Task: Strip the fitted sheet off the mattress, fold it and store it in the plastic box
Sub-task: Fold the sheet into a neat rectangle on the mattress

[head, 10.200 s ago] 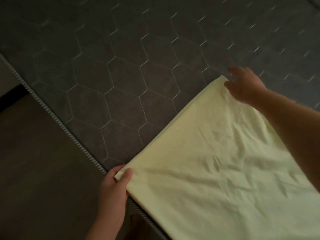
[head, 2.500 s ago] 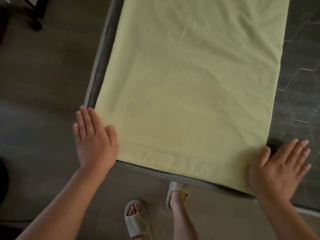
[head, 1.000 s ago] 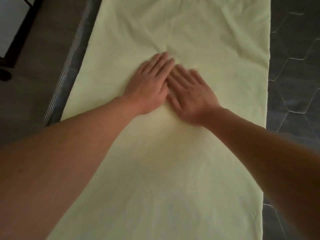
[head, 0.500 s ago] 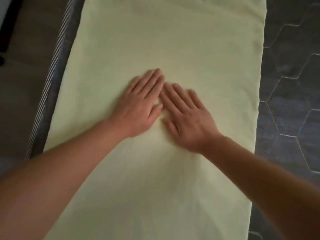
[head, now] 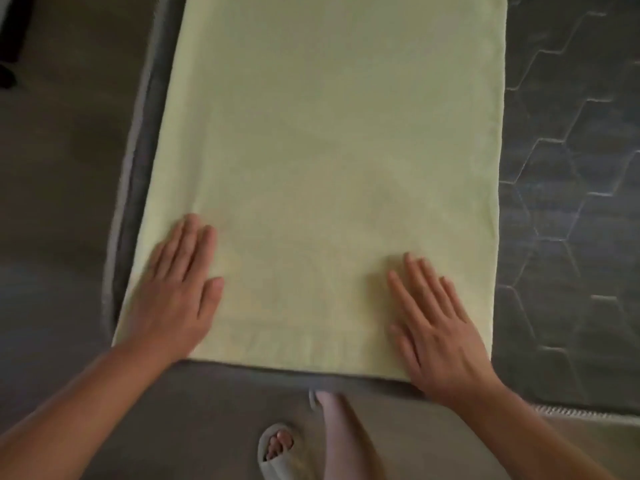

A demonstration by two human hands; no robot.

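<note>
Mattress point(head: 561, 202): one, dark grey with a hexagon quilt pattern, striped piping along its edge.
Sheet point(head: 329, 150): one, pale yellow-green, folded into a long strip lying flat at the mattress corner.
Left hand point(head: 176, 292): flat, fingers straight and together, pressing the sheet's near left corner.
Right hand point(head: 440, 327): flat, fingers slightly spread, pressing the near right corner.
Slippers point(head: 275, 452): one plainly visible on the floor below, a second only partly showing.

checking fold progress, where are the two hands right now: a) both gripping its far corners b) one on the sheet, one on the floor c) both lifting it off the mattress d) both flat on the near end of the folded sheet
d: the left hand and right hand lie flat with straight fingers on the near end of the folded sheet, which lies on the mattress.
</note>
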